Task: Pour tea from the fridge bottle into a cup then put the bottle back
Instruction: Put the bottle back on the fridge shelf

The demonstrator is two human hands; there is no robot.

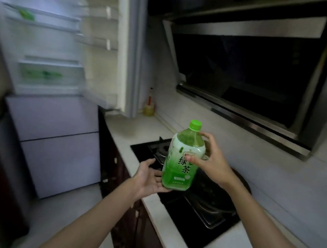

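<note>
Over the gas hob: the green tea bottle [183, 160] is hanging in the air between both hands, clear of the counter [139, 126], nearly upright with its top leaning a little to the right.
Bottle cap: the green screw cap [195, 125] is sitting closed on the neck.
Bottle contents: pale green liquid is showing through the clear shoulder, above a green-and-white label printed with Chinese characters.
Right hand: the right hand [212, 165] is gripping the bottle from its right side, with the fingers [206, 135] curling round the shoulder and the thumb pressing on the front of the label.
Left hand: the left hand [150, 178] is lying palm up with its fingers straight and relaxed, touching the bottle's lower left edge and base without curling round it.
Gas hob: the black glass gas hob [190, 214] is sitting set into the white counter, with one burner showing behind the bottle and another beyond the right forearm.
Fridge: the fridge [60, 135] is standing at the left end of the counter, its upper compartment lit and its upper door [106, 47] standing wide open towards the counter.
Fridge shelves: blurred green things [41, 74] are lying on a high shelf and in a lower tray; too smeared to tell what they are.
Range hood: the dark glass range hood [251, 72] is hanging on the wall above the hob.
Counter corner: a small bottle [149, 107] with yellowish contents is standing against the wall, just beyond the open door.
</note>
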